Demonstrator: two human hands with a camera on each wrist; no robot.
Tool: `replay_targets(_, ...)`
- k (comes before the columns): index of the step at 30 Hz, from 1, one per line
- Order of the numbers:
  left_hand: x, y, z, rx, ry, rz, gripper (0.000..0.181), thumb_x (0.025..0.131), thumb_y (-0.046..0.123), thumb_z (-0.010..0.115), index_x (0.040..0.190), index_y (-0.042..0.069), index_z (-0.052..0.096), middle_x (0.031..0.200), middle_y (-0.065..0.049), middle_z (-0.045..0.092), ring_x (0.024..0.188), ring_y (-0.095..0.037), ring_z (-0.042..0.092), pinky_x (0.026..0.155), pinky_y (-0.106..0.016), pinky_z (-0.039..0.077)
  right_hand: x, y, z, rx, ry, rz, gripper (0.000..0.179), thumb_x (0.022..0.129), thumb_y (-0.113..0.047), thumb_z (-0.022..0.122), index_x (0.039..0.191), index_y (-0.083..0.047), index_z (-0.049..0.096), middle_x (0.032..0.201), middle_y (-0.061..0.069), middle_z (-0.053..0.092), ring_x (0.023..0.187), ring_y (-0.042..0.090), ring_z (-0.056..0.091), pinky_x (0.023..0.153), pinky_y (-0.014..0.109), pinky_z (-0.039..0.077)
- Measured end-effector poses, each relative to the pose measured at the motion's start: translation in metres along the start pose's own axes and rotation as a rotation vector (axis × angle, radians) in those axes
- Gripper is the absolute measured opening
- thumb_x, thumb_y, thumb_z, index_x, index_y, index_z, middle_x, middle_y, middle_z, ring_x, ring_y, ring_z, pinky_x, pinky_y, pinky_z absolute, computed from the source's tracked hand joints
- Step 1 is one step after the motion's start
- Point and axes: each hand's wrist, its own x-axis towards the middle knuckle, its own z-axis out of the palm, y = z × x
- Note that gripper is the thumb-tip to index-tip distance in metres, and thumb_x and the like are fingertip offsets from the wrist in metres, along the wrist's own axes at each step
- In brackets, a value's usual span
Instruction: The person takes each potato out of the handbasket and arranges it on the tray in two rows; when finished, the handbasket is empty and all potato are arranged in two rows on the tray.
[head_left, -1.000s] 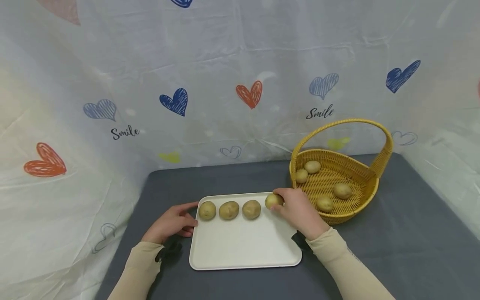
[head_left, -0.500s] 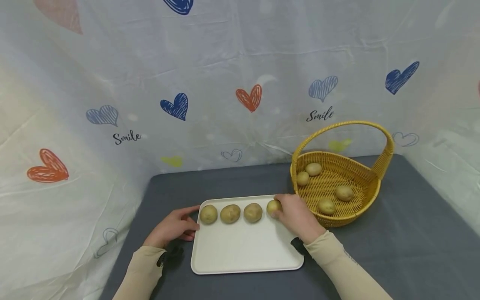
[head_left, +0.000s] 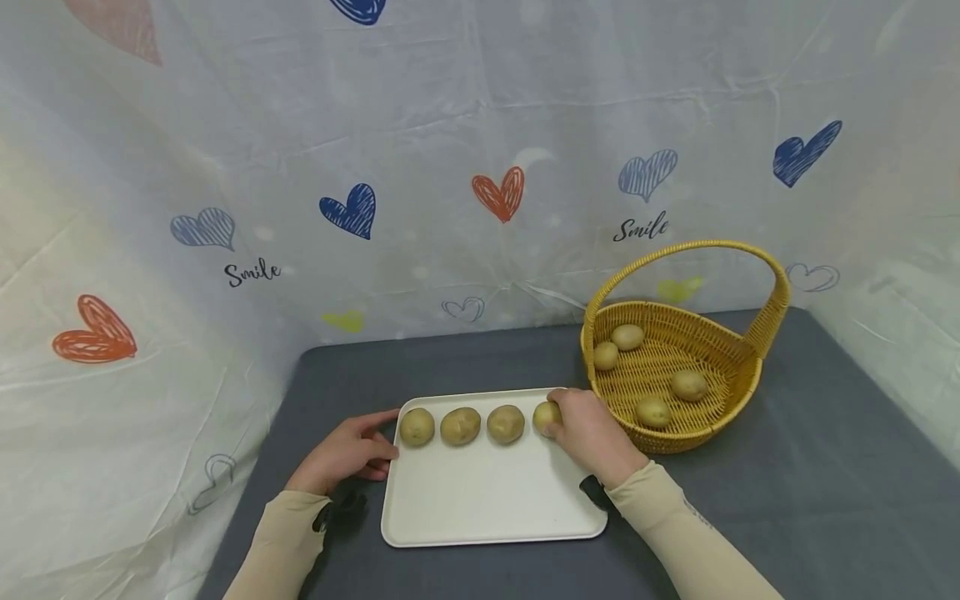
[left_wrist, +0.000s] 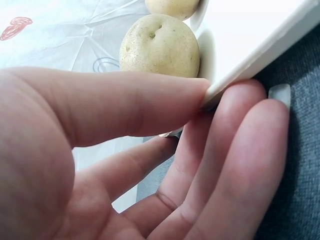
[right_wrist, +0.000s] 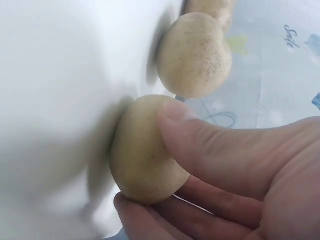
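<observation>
A white rectangular tray (head_left: 495,500) lies on the table. My left hand (head_left: 345,454) pinches its left edge; the left wrist view has the thumb (left_wrist: 150,102) at the rim and the other fingers below it. Along the tray's far side runs a row of potatoes, among them a round one (head_left: 416,427) at the left end, an oval one (head_left: 460,426) and another (head_left: 506,424) beside it. At the row's right end my right hand (head_left: 592,433) grips a potato (right_wrist: 145,150) between thumb and fingers, low against the tray. The fingers partly cover this potato.
A yellow wicker basket (head_left: 716,400) with a tall arched handle stands right behind the tray's right corner, close to my right hand. Several potatoes lie inside it. The grey tabletop (head_left: 825,467) meets a white curtain (head_left: 420,125) printed with hearts.
My right hand and its potato have shifted slightly toward me, level with the row. The left hand keeps its grip on the tray's edge. The head view has tilted a little.
</observation>
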Motion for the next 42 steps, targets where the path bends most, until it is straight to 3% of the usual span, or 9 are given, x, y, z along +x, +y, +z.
replay_targets(7, 0.000, 0.001, 0.001, 0.019, 0.009, -0.006, 0.078, 0.095, 0.014, 0.079, 0.165, 0.013, 0.046, 0.094, -0.014, 0.072, 0.074, -0.021, 0.072, 0.070, -0.037, 0.065, 0.000, -0.002, -0.003, -0.006, -0.021, 0.007, 0.035, 0.087, -0.010, 0.090, 0.115, 0.005, 0.076, 0.110, 0.021, 0.080, 0.101, 0.035, 0.077, 0.089, 0.049, 0.063)
replay_targets(19, 0.001, 0.000, 0.002, 0.029, 0.019, -0.016, 0.077, 0.095, 0.012, 0.079, 0.165, 0.013, 0.047, 0.096, -0.014, 0.073, 0.076, -0.021, 0.072, 0.071, -0.037, 0.066, 0.000, -0.002, -0.005, 0.011, -0.045, 0.025, 0.046, 0.090, -0.012, 0.088, 0.127, 0.010, 0.073, 0.122, 0.027, 0.077, 0.116, 0.040, 0.074, 0.100, 0.052, 0.060)
replay_targets(42, 0.006, -0.003, -0.001, 0.036, 0.013, -0.037, 0.080, 0.094, 0.016, 0.082, 0.166, 0.015, 0.046, 0.096, -0.014, 0.074, 0.076, -0.021, 0.074, 0.072, -0.037, 0.066, -0.006, -0.015, -0.025, 0.011, -0.033, -0.021, 0.042, 0.093, -0.012, 0.084, 0.128, 0.009, 0.074, 0.126, 0.025, 0.076, 0.121, 0.041, 0.072, 0.105, 0.053, 0.059)
